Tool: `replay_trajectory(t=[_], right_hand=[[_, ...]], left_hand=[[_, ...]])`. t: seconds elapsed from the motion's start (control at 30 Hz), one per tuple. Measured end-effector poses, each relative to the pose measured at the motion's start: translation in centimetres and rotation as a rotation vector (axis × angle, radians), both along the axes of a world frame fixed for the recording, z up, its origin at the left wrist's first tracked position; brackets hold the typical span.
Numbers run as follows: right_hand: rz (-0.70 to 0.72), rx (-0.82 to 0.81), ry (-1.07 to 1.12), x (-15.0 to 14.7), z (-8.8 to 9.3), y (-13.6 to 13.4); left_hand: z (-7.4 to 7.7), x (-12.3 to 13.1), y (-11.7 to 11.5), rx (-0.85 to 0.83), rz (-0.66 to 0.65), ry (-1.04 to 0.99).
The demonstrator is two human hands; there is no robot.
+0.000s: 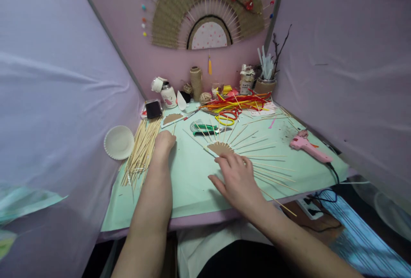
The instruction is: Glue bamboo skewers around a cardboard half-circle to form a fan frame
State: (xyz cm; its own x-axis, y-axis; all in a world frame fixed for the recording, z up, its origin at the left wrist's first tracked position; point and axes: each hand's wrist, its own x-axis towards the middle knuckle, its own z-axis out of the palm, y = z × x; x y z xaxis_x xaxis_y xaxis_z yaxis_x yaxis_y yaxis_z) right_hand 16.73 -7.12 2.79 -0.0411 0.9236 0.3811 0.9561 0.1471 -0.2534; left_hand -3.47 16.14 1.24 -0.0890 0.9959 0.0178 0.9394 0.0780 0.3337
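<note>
On the table before me lies a fan frame: a half-round piece of brown cardboard (219, 148) with thin wooden sticks (269, 156) spreading out from it. My right hand (236, 175) rests over its near edge, palm down, with the thumb held apart and the fingers lightly bent. My left hand (164, 141) is closed beside a heap of loose wooden sticks (141, 145); a short length of one pale stick shows just beyond its fingers. Behind that hand is another half-round cardboard piece (172, 119) with a white rim.
Green-handled cutters (207, 130) and red-and-yellow scissors (226, 117) lie behind the frame. A pink glue gun (310, 147) is at the right, its cord running off the edge. Red and yellow strips (237, 104), a twine spool (195, 83) and jars stand farther back. A white dish (119, 142) is left.
</note>
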Motion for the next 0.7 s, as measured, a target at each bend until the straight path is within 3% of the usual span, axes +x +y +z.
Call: replay_trajectory(t=[0.17,0.3,0.4,0.53,0.7], right_hand=[[-0.038,0.050,0.078,7.8,2.2,-1.6],[-0.403,-0.048,0.082,16.3,1.7,-1.1],[-0.534,-0.219,-0.019,21.3,0.0,-0.5],[-0.649,-0.409,-0.088,24.2,-2.4,-0.3],[-0.716,-0.326,-0.043,24.2,-2.8,-0.7]], left_hand=[[1.0,-0.2,-0.2,0.052,0.088,-0.123],[1.5,0.1,-0.1,0.086,0.091,-0.349],[1.5,1.0,-0.3,0.061,0.063,-0.574],[1.5,2.5,-1.1,0.008,0.003,-0.808],[1.3,4.6,-2.0,-0.035,-0.036,-0.944]])
